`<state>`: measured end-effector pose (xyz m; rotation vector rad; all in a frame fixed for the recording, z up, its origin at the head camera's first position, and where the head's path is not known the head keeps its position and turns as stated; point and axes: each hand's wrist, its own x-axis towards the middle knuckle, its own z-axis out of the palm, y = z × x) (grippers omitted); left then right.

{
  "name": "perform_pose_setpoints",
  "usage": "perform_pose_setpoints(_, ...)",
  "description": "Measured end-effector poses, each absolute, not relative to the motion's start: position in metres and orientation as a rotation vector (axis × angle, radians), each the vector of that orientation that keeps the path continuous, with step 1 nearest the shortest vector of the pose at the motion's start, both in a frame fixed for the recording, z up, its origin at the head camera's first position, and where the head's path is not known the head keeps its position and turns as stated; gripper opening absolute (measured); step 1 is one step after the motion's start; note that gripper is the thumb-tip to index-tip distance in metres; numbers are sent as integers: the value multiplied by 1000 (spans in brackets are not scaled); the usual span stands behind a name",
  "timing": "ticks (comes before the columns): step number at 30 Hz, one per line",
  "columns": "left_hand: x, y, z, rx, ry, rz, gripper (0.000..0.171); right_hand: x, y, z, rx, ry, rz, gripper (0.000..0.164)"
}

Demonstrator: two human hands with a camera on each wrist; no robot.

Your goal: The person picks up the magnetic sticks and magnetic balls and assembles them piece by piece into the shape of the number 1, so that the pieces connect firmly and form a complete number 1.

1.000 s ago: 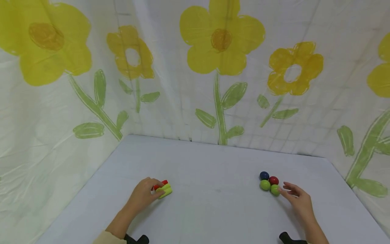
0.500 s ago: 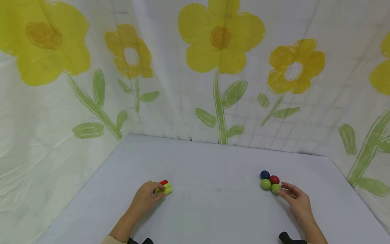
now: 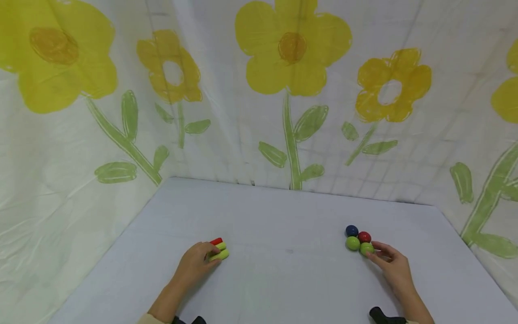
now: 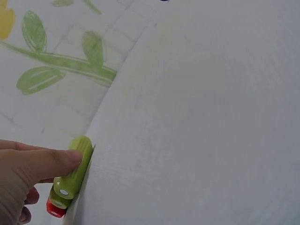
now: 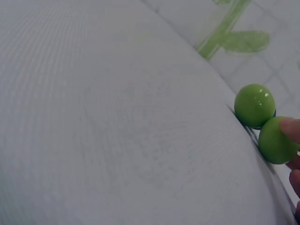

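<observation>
My left hand (image 3: 194,265) pinches the nearest of two yellow-green rounded sticks (image 3: 221,255) at the table's left. The second yellow-green stick (image 3: 221,245) and a red stick (image 3: 216,241) lie side by side just beyond. In the left wrist view, my thumb lies along the grooved side of the near stick (image 4: 75,176). On the right, my right hand (image 3: 395,269) holds a green ball (image 3: 367,249) between thumb and fingers. Another green ball (image 3: 352,243), a red ball (image 3: 364,236) and a dark blue ball (image 3: 352,231) cluster against it.
A white-covered table (image 3: 283,279) spreads between the hands. Behind and beside it hangs a white curtain (image 3: 226,135) painted with yellow flowers. A dark wrist strap part (image 3: 386,316) shows at the right forearm.
My left hand has shifted slightly nearer, its fingers closing from over the sticks onto the near yellow-green one. My right thumb and fingers have closed round the near green ball.
</observation>
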<state>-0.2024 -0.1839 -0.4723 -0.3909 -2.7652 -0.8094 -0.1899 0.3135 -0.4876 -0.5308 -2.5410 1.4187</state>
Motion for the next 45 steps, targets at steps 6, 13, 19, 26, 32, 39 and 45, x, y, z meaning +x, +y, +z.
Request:
perform_pose_setpoints(6, -202, -184, -473, -400, -2818, -691, 20, -190, 312, -491, -526, -2541, 1393, 54)
perform_pose_setpoints(13, -203, -181, -469, -472, -2853, -580, 23, -191, 313, -492, -494, -2575, 1358, 57)
perform_pose_setpoints(19, -203, -180, -466, -488, -2874, -623, 22, -190, 314, -493, -465, -2580, 1330, 57)
perform_pose_setpoints(26, -202, -182, -468, -493, -2854, -659, 22, -190, 313, -493, -476, -2594, 1299, 54)
perform_pose_setpoints(32, -202, -182, -468, -487, -2797, -621, 23, -190, 314, -493, -463, -2585, 1301, 52)
perform_pose_setpoints(39, -204, -175, -467, -501, -2753, -689, 20, -189, 313, -492, -466, -2614, 1306, 56)
perform_pose_setpoints(45, -211, -153, -466, -499, -2810, -815, 16, -189, 313, -492, -485, -2616, 1304, 55)
